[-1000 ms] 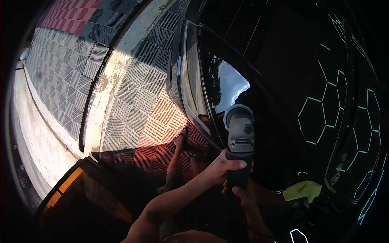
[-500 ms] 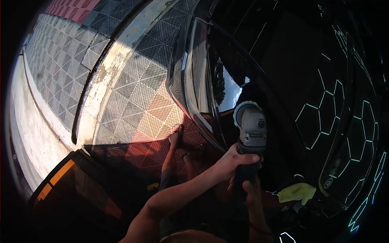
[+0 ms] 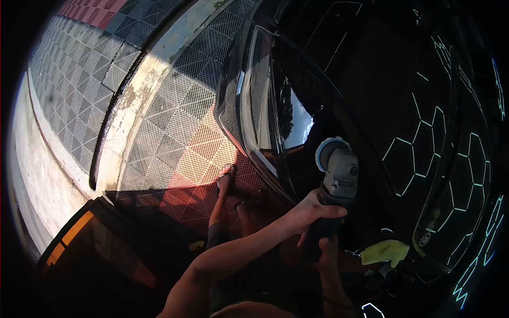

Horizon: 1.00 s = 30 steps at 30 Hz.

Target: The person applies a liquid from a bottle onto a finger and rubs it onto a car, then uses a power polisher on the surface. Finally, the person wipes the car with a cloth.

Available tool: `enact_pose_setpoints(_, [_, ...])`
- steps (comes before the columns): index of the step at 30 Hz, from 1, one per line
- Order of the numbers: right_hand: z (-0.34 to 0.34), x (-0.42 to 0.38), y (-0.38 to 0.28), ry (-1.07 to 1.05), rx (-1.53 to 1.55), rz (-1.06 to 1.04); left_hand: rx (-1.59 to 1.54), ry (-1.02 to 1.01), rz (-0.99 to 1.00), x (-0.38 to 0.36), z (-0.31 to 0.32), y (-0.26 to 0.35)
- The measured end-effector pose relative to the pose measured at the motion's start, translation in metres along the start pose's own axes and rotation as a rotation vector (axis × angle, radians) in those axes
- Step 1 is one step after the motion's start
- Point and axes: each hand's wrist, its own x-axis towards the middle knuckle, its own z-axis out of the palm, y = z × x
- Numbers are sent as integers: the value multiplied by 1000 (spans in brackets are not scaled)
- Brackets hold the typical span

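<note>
Both hands grip a polisher (image 3: 340, 175), grey-headed with a dark body and a pale blue-edged round pad at its far end. My left hand (image 3: 313, 212) is wrapped around its neck just below the head, thumb across the top. Nearer to me, my right hand (image 3: 326, 252) closes around the dark rear part of the body, much of it in shadow. The pad (image 3: 323, 151) overlaps the glossy black car panel beside the rear window (image 3: 298, 124).
Hexagonal lights reflect in the black car (image 3: 371, 95). A yellow-green cloth (image 3: 386, 253) lies at the lower right. My sandalled foot (image 3: 225, 172) stands on red and grey slatted floor tiles (image 3: 204, 151). At the lower left is an orange light strip (image 3: 74, 233).
The polisher's head has moved slightly to the right and tilted rightward, with both hands still on it. The view has shifted a little.
</note>
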Motion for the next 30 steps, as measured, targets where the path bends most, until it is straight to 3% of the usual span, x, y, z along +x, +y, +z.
enact_pose_setpoints(8, [-6, -27, 29, -15, 131, 66, 86, -10, -70, -21, -6, -24])
enact_pose_setpoints(15, [19, -7, 30, 67, 116, 125, -41, 83, -20, -37, -11, 7])
enact_pose_setpoints(17, [16, -1, 45, -9, -103, 90, -118, 59, -4, -40, -14, 10])
enact_pose_setpoints(20, [17, -12, 45, 12, -64, 142, -93, 64, -15, -49, -14, 0])
enact_pose_setpoints(23, [7, -26, 59, -20, -149, 17, -70, 76, -37, -53, -9, -13])
enact_pose_setpoints(27, [3, -26, 52, -43, -145, 101, -54, 37, -18, -47, -11, -17])
enact_pose_setpoints(30, [17, -1, 25, 28, -58, 12, -70, 17, 32, -35, -16, -2])
